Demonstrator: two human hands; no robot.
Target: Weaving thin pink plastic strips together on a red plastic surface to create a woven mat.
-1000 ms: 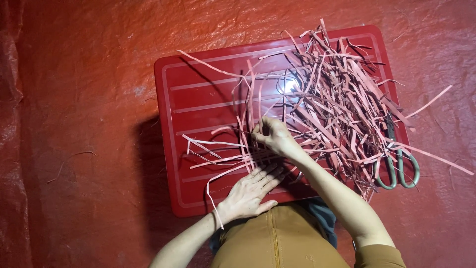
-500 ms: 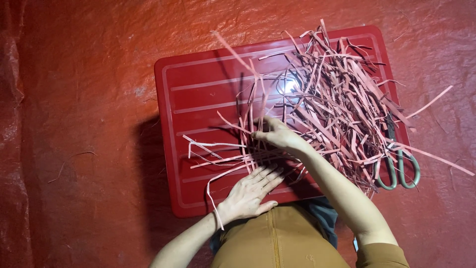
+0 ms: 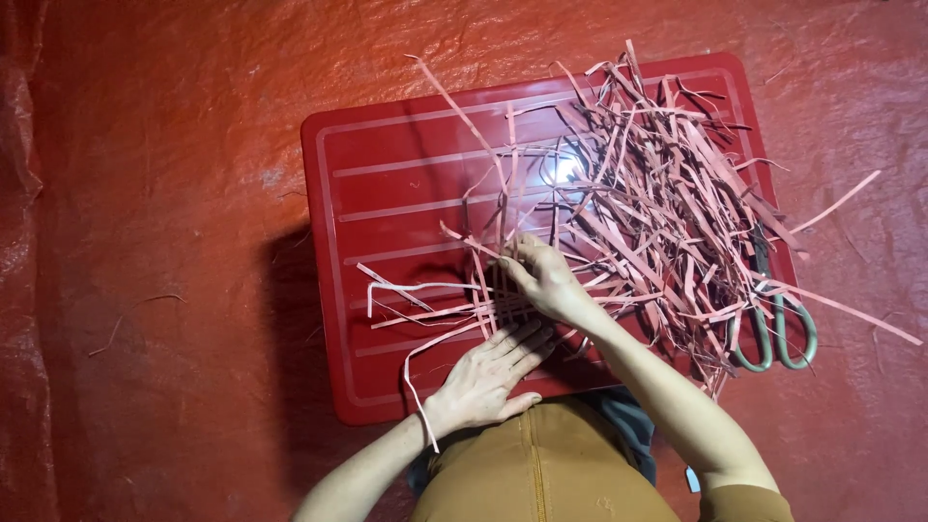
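Red tarp covers the floor [image 3: 145, 193], with a red ribbed plastic board [image 3: 387, 174] laid on it. Since a second ago the right hand [image 3: 546, 280] has drawn several upright paper strips [image 3: 503, 193] farther from the pile [image 3: 657, 193]; we judge the sorting or weaving is advancing. Its fingers [image 3: 517, 266] pinch those strips narrowly. The left hand [image 3: 488, 372] lies flat, fingers spread, pressing crosswise strips [image 3: 416, 287] at the near edge. Strips are thin, pinkish, curled. Scissors [image 3: 773, 329] lie at right.

Dim and red-tinted throughout, lit from overhead. Bright glare spot on the glossy tray [image 3: 387, 193] just beyond the hands. Dark shadow left of the tray. Sharp at centre, slightly soft toward the corners.
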